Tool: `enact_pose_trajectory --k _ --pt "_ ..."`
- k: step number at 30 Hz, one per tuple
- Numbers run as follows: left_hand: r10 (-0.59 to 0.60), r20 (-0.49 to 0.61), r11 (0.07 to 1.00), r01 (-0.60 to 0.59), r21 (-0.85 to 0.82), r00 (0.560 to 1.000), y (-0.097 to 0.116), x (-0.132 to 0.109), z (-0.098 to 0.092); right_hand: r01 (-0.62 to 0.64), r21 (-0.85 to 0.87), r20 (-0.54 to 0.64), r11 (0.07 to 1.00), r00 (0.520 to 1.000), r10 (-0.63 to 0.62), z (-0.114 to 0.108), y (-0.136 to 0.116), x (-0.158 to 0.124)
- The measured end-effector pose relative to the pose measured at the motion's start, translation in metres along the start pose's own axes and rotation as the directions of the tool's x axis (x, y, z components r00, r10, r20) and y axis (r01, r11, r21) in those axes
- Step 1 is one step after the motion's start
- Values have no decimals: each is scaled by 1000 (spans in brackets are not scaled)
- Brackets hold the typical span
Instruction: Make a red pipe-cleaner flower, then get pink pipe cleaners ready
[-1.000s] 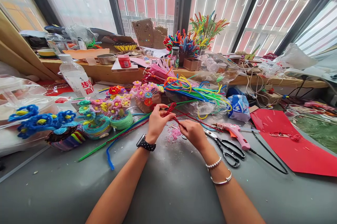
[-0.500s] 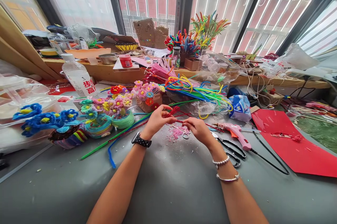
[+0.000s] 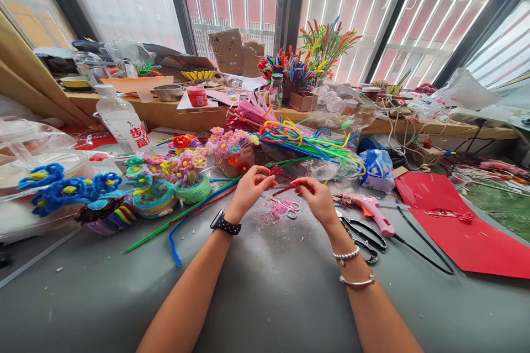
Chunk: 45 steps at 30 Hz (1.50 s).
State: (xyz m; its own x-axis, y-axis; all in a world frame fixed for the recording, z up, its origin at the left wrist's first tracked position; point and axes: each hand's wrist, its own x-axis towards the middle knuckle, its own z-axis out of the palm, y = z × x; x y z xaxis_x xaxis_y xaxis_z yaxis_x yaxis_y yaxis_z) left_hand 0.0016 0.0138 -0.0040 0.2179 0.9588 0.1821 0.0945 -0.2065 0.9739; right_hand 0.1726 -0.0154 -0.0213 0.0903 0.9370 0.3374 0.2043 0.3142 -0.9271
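Note:
Over the grey table (image 3: 265, 286), my left hand (image 3: 249, 188) pinches the twisted end of a red glittery pipe cleaner (image 3: 274, 170). My right hand (image 3: 317, 197) pinches the same red pipe cleaner a little further along, fingers closed on it. Between the hands lie small silver scissors (image 3: 290, 206) on a patch of pink fluff (image 3: 273, 211). A black watch sits on my left wrist, and bead and metal bracelets on my right.
Black scissors (image 3: 360, 237) and a pink glue gun (image 3: 370, 210) with its cable lie right of my right hand. A red sheet (image 3: 451, 220) is further right. Pipe-cleaner flower pots (image 3: 182, 173), blue flowers (image 3: 66, 190), a bottle (image 3: 122, 121) and a bundle of coloured pipe cleaners (image 3: 306, 140) stand behind.
Both hands have moved slightly away from me and apart, drawing out the red pipe cleaner between them. The small silver scissors now show beside my right hand.

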Motion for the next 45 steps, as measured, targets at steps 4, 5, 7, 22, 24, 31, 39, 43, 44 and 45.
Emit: enact_pose_trajectory --k 4,5,7,22,24,31,39,43,44,45 --pt "38 122 998 -43 41 992 -1 -4 9 23 -31 2 999 1000 -23 5 -4 -4" --pt "50 144 997 -58 49 988 -1 -4 11 27 -22 -16 999 1000 -27 5 -4 -4" --pt "69 172 994 -82 69 983 -2 -6 14 39 3 -55 999 998 -39 7 -5 -5" --pt "-43 252 999 49 -19 967 -2 -6 16 110 -169 -171 980 975 -139 12 -8 -9" --pt "-63 256 997 73 -32 965 -2 -5 17 120 -181 -194 976 969 -155 12 -8 -9" --pt "-7 292 996 -19 87 956 -1 -8 18 140 -203 -182 969 967 -178 15 -7 -10" --pt "97 307 954 -177 243 947 0 -11 19 115 -174 -176 978 974 -145 15 -5 -9" --pt "40 268 994 -66 86 962 0 -9 21 74 -90 -222 993 971 -93 15 -5 -9" --pt "30 258 997 -46 59 966 0 -9 22 65 -67 -238 996 968 -79 15 -4 -9" --pt "24 248 998 -36 42 969 0 -8 22 56 -47 -257 997 964 -66 14 -3 -8"
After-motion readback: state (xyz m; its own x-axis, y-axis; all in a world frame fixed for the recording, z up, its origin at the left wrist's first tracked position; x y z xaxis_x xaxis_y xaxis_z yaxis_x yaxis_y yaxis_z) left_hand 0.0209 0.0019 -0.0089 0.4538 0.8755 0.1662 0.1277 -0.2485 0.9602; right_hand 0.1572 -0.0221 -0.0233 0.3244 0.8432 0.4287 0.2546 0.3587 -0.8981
